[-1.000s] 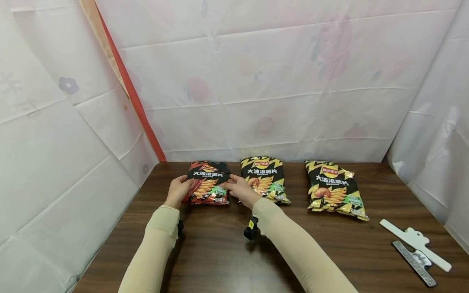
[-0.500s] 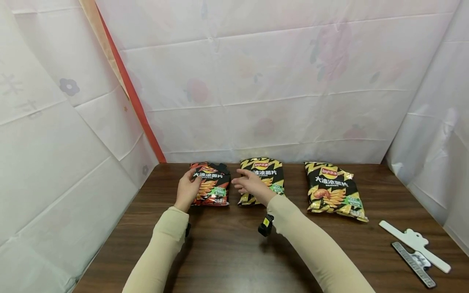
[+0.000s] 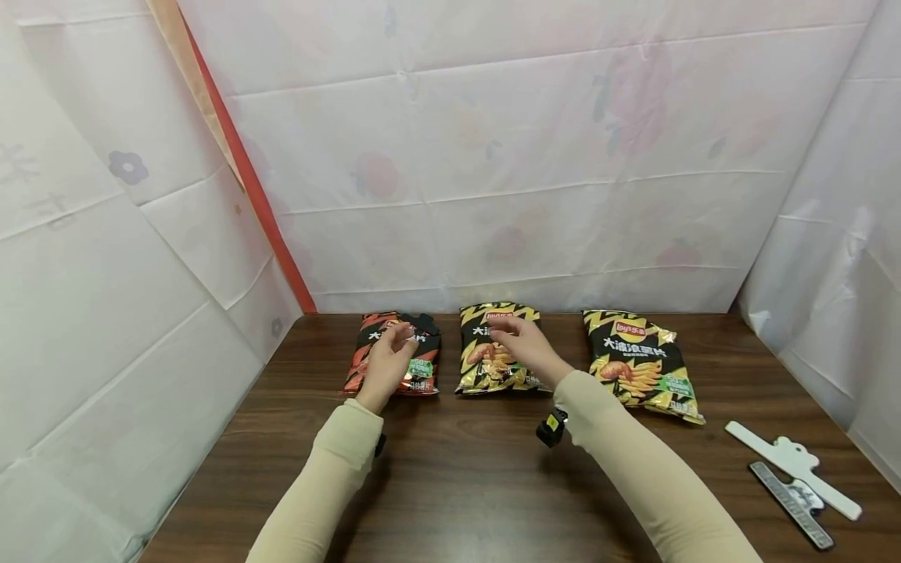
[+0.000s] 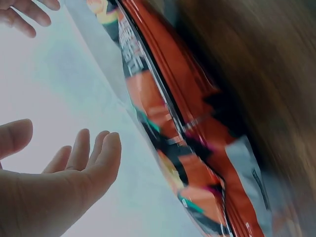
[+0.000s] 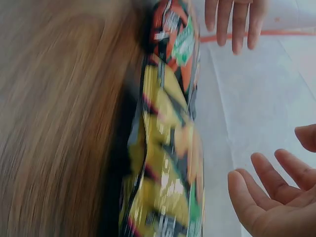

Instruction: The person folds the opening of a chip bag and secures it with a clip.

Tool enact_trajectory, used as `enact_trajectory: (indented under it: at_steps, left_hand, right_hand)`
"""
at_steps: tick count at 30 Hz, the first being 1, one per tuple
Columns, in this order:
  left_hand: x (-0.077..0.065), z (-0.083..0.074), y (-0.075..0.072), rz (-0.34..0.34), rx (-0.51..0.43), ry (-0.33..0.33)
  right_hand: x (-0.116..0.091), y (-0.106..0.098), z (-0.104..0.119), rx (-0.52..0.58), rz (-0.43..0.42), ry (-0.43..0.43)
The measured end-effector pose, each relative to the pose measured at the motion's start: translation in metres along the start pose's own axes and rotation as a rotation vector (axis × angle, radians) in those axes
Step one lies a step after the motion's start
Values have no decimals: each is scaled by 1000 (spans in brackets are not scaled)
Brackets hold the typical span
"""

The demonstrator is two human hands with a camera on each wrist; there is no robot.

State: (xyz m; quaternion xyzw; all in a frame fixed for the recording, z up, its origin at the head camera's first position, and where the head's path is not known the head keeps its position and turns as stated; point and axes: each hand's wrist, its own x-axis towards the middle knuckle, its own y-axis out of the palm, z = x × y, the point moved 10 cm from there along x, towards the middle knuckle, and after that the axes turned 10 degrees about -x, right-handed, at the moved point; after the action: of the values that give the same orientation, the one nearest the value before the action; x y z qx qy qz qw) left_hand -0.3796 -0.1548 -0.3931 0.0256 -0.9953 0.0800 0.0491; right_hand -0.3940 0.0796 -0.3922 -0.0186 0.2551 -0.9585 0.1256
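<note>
A red and black chip bag (image 3: pixel 424 367) lies at the back left of the table, with a black clip (image 3: pixel 421 323) at its top right corner. My left hand (image 3: pixel 385 366) hovers over this bag, fingers loosely bent and holding nothing; the left wrist view shows a gap between the hand (image 4: pixel 74 182) and the bag (image 4: pixel 163 108). Above the middle yellow and black chip bag (image 3: pixel 486 375) is my right hand (image 3: pixel 529 346). Its relaxed fingers (image 5: pixel 269 180) hold nothing in the right wrist view and stay apart from the bag (image 5: pixel 168 173).
Another yellow and black chip bag (image 3: pixel 637 367) lies farther right. At the table's right side are a white clip (image 3: pixel 795 465) and a grey patterned clip (image 3: pixel 791 504). White patterned sheets (image 3: pixel 507 172) hang behind the brown table (image 3: pixel 450 477).
Both hands let go of the red bag and lifted off it. The left hand moved slightly right, and the right hand moved right to above the middle yellow bag.
</note>
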Motion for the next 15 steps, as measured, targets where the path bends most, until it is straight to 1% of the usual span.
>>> enact_trajectory:
  at_steps: [2,8,11,15]
  left_hand:
    - [0,1,5,5,2,-1]
    - [-1,2,22,57,24,1]
    - [-2,3,31,89,41,2]
    - [-3,8,44,147,40,-26]
  right_hand:
    - [-2,-10,-6,-43,-36,3]
    - [-6,-36,-27,-46,-108,15]
    - [-9,-46,-36,-70,-141,14]
    - [-12,-55,-50,-88,-169,22]
